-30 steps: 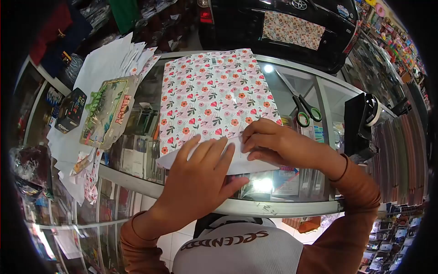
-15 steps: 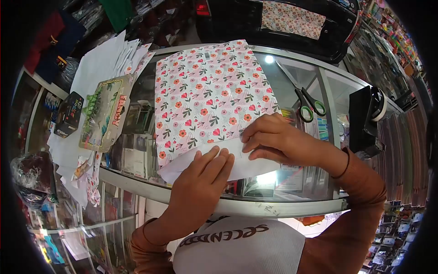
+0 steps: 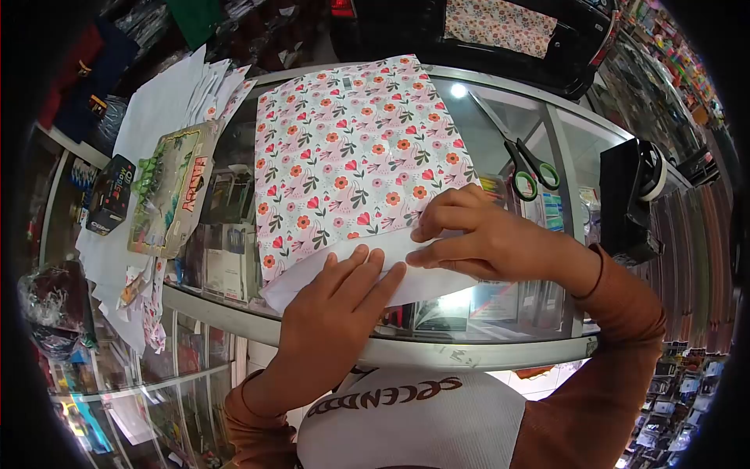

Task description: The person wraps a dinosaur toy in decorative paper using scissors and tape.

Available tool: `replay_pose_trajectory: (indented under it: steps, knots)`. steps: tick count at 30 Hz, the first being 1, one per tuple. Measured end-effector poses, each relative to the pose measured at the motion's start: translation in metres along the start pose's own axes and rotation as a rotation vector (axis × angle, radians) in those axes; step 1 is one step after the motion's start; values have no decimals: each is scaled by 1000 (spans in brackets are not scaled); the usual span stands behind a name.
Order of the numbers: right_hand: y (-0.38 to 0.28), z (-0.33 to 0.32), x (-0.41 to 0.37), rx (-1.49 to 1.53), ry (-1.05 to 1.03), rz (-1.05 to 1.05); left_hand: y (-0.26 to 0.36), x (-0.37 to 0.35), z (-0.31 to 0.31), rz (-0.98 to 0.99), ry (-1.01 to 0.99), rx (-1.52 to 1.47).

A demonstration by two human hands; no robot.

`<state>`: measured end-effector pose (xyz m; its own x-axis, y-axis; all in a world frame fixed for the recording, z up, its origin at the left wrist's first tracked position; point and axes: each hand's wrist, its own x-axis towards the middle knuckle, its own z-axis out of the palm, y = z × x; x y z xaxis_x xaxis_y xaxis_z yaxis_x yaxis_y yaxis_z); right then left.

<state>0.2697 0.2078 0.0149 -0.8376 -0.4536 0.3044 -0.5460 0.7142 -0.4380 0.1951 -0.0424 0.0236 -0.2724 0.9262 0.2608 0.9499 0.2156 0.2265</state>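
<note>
A sheet of floral wrapping paper (image 3: 351, 156) lies on the glass counter, its near edge folded over so that a white flap (image 3: 305, 273) shows. My left hand (image 3: 332, 305) rests on this flap with its fingers stretched out and slightly apart. Just to the right, my right hand (image 3: 484, 238) has bent fingers at the flap's upper edge, thumb and forefinger closing on the paper. Whether anything lies under the paper is hidden. Scissors (image 3: 523, 164) with black and green handles lie beyond my right hand, blades pointing away.
To the left are a stack of white paper sheets (image 3: 160, 109), a packaged toy (image 3: 172, 191) and a small black box (image 3: 111, 195). A black tape dispenser (image 3: 621, 195) with a tape roll (image 3: 652, 172) stands at right. Goods fill the glass counter (image 3: 391, 356).
My left hand has slid slightly left and its fingers have spread a little. The right thumb has moved left, away from the forefinger. The whole view has shifted slightly.
</note>
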Motion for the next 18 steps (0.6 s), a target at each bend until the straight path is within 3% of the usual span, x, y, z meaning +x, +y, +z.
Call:
replay_pose_trajectory:
  steps: [6, 12, 18]
  knots:
    - [-11, 1, -4, -242, 18, -111, 7, 2, -8, 21, 16, 159]
    - [-13, 3, -6, -236, 10, -20, 7, 2, -2, 50, 0, 192]
    - [-12, 12, -7, -239, 103, -57, 10, 2, -4, 41, -35, 216]
